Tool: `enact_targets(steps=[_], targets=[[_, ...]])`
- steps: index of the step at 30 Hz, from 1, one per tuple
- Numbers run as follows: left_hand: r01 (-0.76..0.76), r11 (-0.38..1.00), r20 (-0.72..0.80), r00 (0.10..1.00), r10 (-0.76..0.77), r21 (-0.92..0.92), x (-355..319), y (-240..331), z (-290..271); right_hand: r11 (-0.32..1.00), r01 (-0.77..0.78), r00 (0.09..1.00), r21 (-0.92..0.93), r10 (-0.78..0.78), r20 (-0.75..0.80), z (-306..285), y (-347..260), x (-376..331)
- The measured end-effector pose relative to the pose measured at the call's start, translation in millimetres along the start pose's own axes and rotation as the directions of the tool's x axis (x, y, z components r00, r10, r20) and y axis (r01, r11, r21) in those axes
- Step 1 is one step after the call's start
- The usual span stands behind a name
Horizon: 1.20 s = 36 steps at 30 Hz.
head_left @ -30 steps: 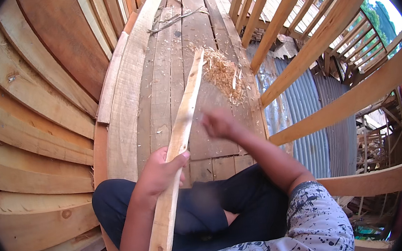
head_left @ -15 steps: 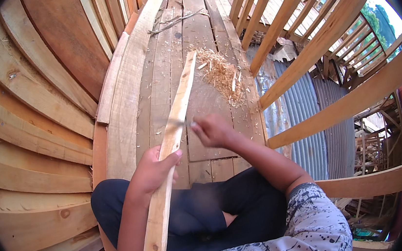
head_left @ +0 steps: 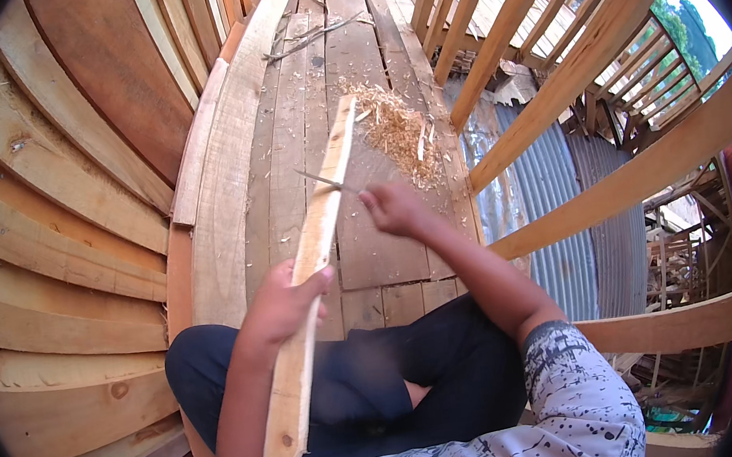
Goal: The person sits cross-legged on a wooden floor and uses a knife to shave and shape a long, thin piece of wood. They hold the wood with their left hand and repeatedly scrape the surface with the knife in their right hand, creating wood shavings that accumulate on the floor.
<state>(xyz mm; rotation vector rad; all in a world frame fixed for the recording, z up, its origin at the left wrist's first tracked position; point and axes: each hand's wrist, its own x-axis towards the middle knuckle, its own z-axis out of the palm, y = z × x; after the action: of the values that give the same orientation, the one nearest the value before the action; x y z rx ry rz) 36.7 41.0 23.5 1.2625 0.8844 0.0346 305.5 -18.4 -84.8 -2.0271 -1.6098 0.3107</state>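
Batten: a long pale wooden batten (head_left: 314, 241) is held slantwise over the lap, its far end just left of a shavings pile (head_left: 403, 142).
Left hand: the batten is gripped by the left hand (head_left: 281, 307), with the thumb laid over the upper face.
Right hand: a thin-bladed knife (head_left: 318, 177) is clasped in the right hand (head_left: 395, 210).
Blade: the batten is crossed, the tip projecting past its left edge; whether the wood is touched cannot be told.
Room: floorboards (head_left: 377, 250) are bounded by a plank wall (head_left: 63, 314) at left and a slatted railing (head_left: 568, 72) at right; space is left between right hand and railing.
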Motion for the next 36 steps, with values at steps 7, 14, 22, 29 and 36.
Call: enact_targets(steps=[7, 14, 22, 29, 36], targets=[[-0.009, 1.0, -0.016, 1.0, 0.009, 0.017, -2.2, -4.3, 2.3, 1.0, 0.008, 1.0, 0.021, -0.008, 0.0, -7.1, 6.9, 11.4], [-0.035, 0.999, 0.033, 0.999, 0.035, 0.008, -12.0, 2.5, 6.3, 0.998, 0.056, 0.99, 0.024, -0.052, -0.13, 0.5, 22.2, 5.7], [-0.024, 0.999, 0.006, 1.0, 0.023, 0.032, -9.3, -1.6, 2.8, 0.999, -0.042, 0.996, -0.034, 0.04, -0.082, 1.8, 6.2, 14.4], [-0.015, 1.0, 0.017, 1.0, 0.016, -0.023, -17.3, 1.4, -0.9, 0.936, 0.348, 0.924, 0.054, -0.333, -0.187, 6.4, -13.3, -3.0], [0.0, 1.0, -0.012, 1.0, 0.0, -0.027, -15.8, 8.8, -0.3, 0.969, 0.242, 0.961, 0.053, -0.233, -0.147, 3.6, -14.2, -0.9]])
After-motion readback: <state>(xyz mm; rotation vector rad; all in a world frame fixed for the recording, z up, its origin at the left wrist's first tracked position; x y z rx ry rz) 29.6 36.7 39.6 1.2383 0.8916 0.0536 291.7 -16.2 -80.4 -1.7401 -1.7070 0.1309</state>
